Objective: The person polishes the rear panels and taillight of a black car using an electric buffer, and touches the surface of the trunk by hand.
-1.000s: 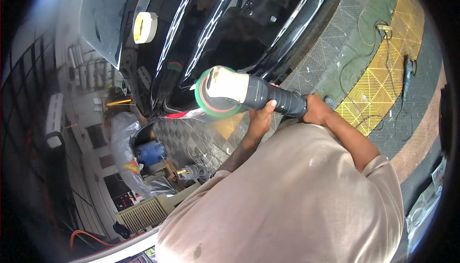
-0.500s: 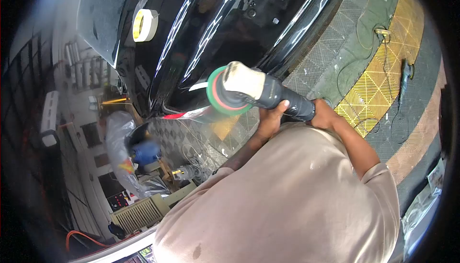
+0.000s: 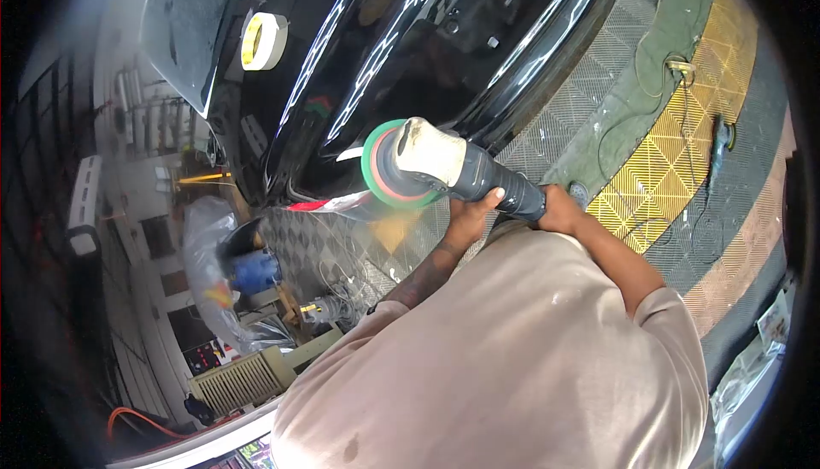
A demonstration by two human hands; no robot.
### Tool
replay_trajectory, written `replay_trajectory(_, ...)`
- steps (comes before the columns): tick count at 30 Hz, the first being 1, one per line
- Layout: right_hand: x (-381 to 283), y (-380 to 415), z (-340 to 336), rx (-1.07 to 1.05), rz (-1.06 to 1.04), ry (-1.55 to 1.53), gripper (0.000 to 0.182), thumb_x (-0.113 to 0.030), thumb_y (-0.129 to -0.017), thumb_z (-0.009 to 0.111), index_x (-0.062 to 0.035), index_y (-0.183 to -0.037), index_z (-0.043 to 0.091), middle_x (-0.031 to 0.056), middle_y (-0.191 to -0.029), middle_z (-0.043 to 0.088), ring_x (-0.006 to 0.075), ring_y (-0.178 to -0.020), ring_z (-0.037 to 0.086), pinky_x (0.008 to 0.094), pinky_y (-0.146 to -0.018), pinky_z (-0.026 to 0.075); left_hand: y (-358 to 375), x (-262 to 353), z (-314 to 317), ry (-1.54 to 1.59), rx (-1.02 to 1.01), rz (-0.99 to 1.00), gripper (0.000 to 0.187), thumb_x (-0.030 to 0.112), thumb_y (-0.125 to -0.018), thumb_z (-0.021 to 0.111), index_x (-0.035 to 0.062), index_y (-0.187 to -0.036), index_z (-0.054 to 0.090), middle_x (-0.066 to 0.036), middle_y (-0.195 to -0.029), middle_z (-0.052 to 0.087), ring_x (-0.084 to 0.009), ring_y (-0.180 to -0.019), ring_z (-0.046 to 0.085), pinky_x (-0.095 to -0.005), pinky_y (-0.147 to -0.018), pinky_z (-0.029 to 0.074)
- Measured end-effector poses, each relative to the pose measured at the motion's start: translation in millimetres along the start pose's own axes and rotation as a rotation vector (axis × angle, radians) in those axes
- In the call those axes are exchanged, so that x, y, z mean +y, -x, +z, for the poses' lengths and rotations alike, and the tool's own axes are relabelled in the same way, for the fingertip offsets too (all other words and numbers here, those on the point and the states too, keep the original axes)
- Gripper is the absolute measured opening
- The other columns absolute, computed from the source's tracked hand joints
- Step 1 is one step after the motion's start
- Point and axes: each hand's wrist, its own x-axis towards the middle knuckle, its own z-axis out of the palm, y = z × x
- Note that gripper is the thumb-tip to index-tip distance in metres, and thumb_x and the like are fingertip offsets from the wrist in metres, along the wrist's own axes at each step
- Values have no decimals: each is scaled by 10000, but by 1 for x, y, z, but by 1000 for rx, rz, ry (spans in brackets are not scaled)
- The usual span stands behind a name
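Polisher (image 3: 470, 177), left hand (image 3: 467, 219) and right hand (image 3: 559, 208) sit slightly farther left than half a second ago. Both hands have a closed grip on the polisher: the left hand wraps the middle of the dark body, thumb on top, and the right hand encloses the handle's end. The polisher lies across the front of the person's shirt (image 3: 504, 341), its pale-covered head to the left and its handle to the right. Its green-edged pad (image 3: 381, 185) overlaps the near end of the glossy black car (image 3: 401, 85); whether they touch cannot be told. Just left of the pad shows a red-and-white strip (image 3: 329, 205). Farther left and beyond stands a roll of tape (image 3: 272, 43). At near left, a blue container (image 3: 256, 272) sits beside plastic sheeting (image 3: 203, 255). On the right, a cable (image 3: 681, 67) crosses a green strip (image 3: 611, 136) and yellow tiles (image 3: 658, 187).
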Motion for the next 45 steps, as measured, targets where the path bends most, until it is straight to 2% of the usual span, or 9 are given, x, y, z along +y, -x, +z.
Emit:
replay_trajectory(6, 7, -1, 20, 267, -24, -280, 384, -75, -632, 764, 36, -988, 677, 184, -915, 719, 237, -836, 689, 363, -803, 525, -38, -1, -4, -48, -255, 19, 493, 121, -777, 746, 19, -1225, 567, -84, -1153, 614, -198, -1109, 582, -387, -1013, 443)
replay_trajectory(9, 11, -5, 15, 201, 6, -136, 397, -97, -631, 780, 39, -990, 681, 182, -923, 721, 242, -841, 688, 363, -809, 523, -50, -9, -11, -145, -321, 36, 532, 109, -766, 759, 25, -1247, 548, -84, -1183, 600, -203, -1131, 572, -400, -1026, 439)
replay_trajectory(13, 7, -1, 10, 108, -28, -115, 418, -118, -617, 799, 33, -993, 694, 180, -925, 719, 239, -832, 681, 367, -815, 521, -19, -21, -10, -13, -136, 51, 524, 118, -786, 748, 18, -1256, 539, -93, -1180, 599, -215, -1119, 574, -400, -1012, 450)
replay_trajectory(20, 10, 19, -29, 153, -30, -145, 338, -90, -660, 753, 44, -961, 683, 188, -873, 720, 225, -798, 692, 362, -754, 522, -37, -24, 42, 205, -133, 30, 537, 84, -759, 800, 56, -1222, 530, -50, -1122, 574, -181, -1068, 560, -370, -948, 465)
replay_trajectory(21, 6, 25, -44, 59, 130, -103, 367, -109, -648, 771, 34, -974, 683, 158, -874, 723, 218, -796, 690, 350, -752, 526, -37, -24, 54, 231, -115, 18, 548, 75, -752, 806, 59, -1224, 527, -49, -1122, 570, -181, -1072, 556, -374, -953, 461)
replay_trajectory(26, 30, 33, -57, 22, 58, -11, 454, -158, -619, 812, 22, -1014, 679, 145, -880, 722, 235, -813, 689, 360, -775, 535, -29, -24, 73, 341, -53, -35, 544, 59, -756, 806, 62, -1219, 521, -43, -1131, 573, -179, -1102, 551, -390, -964, 455)
replay_trajectory(30, 47, 21, -41, 35, 34, -28, 408, -155, -629, 803, 41, -967, 687, 179, -934, 721, 276, -878, 693, 377, -838, 526, -6, -21, 56, 357, 44, -29, 513, 40, -780, 788, 59, -1220, 525, -50, -1115, 593, -186, -1069, 573, -392, -952, 460)
replay_trajectory(35, -7, 6, -23, -80, -25, 7, 368, -104, -655, 776, 14, -989, 674, 152, -889, 715, 210, -798, 675, 359, -772, 531, 7, 7, 31, 128, 179, 82, 480, 76, -771, 782, 46, -1195, 558, -52, -1098, 602, -194, -1050, 579, -387, -955, 467)
replay_trajectory(45, -3, -4, 18, 328, -94, -290, 391, -191, -732, 848, 31, -1010, 685, 144, -924, 725, 198, -846, 693, 341, -778, 536, -62, 28, 9, 8, -371, 14, 581, 155, -710, 822, 29, -1220, 574, -82, -1148, 627, -204, -1076, 601, -370, -978, 472)
